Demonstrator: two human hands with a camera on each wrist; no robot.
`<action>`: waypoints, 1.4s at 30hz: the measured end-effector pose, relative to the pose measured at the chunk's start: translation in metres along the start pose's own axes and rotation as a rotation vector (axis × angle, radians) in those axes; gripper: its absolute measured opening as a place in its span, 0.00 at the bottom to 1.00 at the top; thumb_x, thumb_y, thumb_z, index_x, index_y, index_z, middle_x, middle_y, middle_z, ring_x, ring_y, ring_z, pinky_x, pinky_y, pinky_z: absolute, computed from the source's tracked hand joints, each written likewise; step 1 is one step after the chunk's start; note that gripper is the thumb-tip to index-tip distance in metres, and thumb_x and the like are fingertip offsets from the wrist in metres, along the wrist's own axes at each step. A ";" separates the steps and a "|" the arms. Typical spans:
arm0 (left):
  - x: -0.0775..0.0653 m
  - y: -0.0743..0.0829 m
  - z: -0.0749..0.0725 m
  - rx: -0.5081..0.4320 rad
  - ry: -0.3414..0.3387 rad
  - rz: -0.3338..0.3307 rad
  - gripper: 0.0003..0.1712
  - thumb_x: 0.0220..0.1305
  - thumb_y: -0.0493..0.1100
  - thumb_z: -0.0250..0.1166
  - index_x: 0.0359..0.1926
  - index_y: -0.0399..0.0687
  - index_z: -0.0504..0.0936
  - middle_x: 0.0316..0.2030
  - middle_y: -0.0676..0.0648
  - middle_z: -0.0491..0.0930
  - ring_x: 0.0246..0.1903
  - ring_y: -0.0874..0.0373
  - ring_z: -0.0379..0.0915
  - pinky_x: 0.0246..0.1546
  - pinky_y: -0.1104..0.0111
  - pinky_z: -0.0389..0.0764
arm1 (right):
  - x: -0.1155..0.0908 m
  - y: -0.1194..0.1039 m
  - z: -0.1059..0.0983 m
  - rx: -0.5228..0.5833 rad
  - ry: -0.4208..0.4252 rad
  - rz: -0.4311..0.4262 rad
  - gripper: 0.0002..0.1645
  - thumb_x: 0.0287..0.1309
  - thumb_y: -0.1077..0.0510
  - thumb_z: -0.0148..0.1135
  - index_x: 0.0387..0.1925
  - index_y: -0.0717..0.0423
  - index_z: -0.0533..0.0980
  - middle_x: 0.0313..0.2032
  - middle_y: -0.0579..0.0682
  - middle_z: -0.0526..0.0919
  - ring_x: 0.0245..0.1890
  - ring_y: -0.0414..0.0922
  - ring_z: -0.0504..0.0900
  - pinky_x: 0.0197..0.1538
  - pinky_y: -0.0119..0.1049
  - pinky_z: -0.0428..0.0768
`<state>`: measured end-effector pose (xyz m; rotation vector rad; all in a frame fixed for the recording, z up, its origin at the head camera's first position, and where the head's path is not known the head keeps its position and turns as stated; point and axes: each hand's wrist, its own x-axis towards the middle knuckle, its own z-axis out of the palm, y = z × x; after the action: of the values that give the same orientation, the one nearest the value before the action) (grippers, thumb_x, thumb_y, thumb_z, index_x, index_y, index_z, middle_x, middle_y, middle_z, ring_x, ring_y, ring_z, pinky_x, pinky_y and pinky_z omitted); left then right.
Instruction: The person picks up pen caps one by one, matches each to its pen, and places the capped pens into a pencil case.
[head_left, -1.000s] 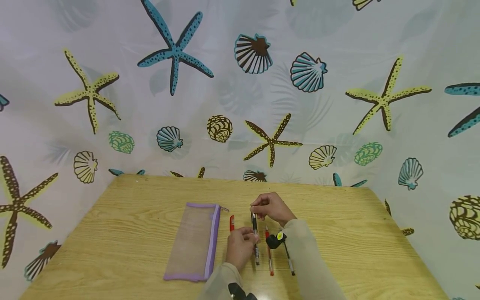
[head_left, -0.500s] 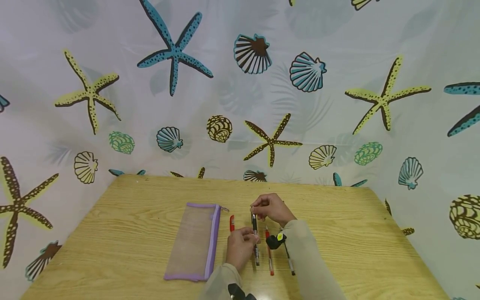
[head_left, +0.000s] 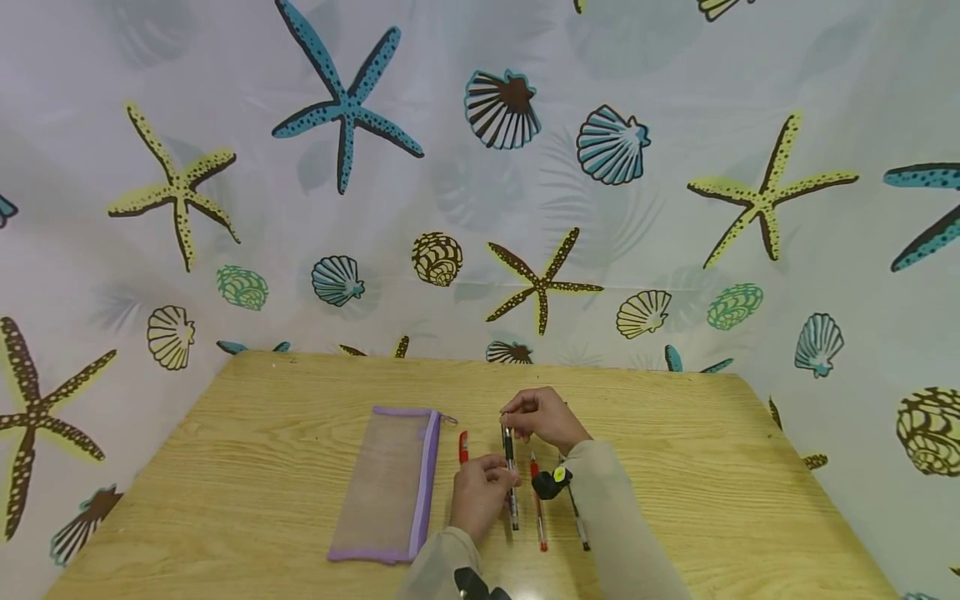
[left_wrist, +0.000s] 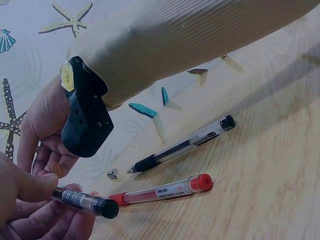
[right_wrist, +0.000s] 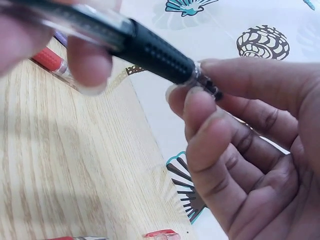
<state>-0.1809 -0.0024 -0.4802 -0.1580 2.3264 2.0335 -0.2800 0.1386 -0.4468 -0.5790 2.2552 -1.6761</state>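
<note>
My left hand holds a clear-barrelled black gel pen by its barrel, with the black end plug pointing toward the left wrist camera. Above it, the right hand pinches the pen's tip end between thumb and fingers. Seen from the right wrist, the black rubber grip leads to a small shiny tip piece between the fingertips; the fingers partly hide it, and I cannot tell whether it is loose. Beside the hands on the table lie a red gel pen and another black gel pen.
A mesh pouch with purple edging lies left of the hands. One more red pen sticks out behind the left hand. A small silvery piece rests near the black pen's tip. A patterned curtain surrounds the wooden table.
Both hands and the pen keep almost the same place. Only the head view shifts very slightly.
</note>
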 end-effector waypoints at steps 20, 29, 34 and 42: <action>-0.002 0.004 -0.002 0.116 0.055 0.023 0.12 0.60 0.38 0.68 0.43 0.35 0.83 0.31 0.47 0.81 0.20 0.61 0.76 0.20 0.69 0.79 | 0.004 0.006 0.000 -0.037 0.034 0.007 0.15 0.61 0.62 0.64 0.43 0.72 0.79 0.27 0.50 0.83 0.32 0.71 0.75 0.32 0.54 0.80; -0.001 0.002 -0.004 0.152 0.070 0.032 0.14 0.58 0.38 0.69 0.45 0.38 0.84 0.33 0.48 0.82 0.22 0.62 0.75 0.21 0.70 0.76 | 0.008 0.007 0.000 -0.034 0.049 0.039 0.15 0.60 0.62 0.64 0.43 0.72 0.79 0.27 0.51 0.83 0.30 0.66 0.78 0.35 0.58 0.80; -0.001 0.002 -0.005 0.141 0.084 0.045 0.14 0.56 0.37 0.70 0.45 0.39 0.84 0.33 0.49 0.82 0.22 0.63 0.75 0.21 0.70 0.77 | 0.009 0.006 0.001 -0.024 0.061 0.045 0.15 0.60 0.62 0.65 0.43 0.71 0.79 0.28 0.53 0.83 0.28 0.60 0.80 0.35 0.58 0.79; 0.001 0.002 -0.007 0.207 0.135 0.076 0.14 0.53 0.39 0.72 0.43 0.42 0.85 0.32 0.52 0.83 0.26 0.63 0.74 0.25 0.70 0.74 | 0.012 0.010 0.002 -0.021 0.068 0.047 0.15 0.60 0.62 0.63 0.43 0.73 0.78 0.27 0.51 0.83 0.32 0.67 0.78 0.34 0.53 0.81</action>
<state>-0.1822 -0.0087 -0.4779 -0.2073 2.6443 1.8510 -0.2908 0.1338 -0.4569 -0.4766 2.3173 -1.6763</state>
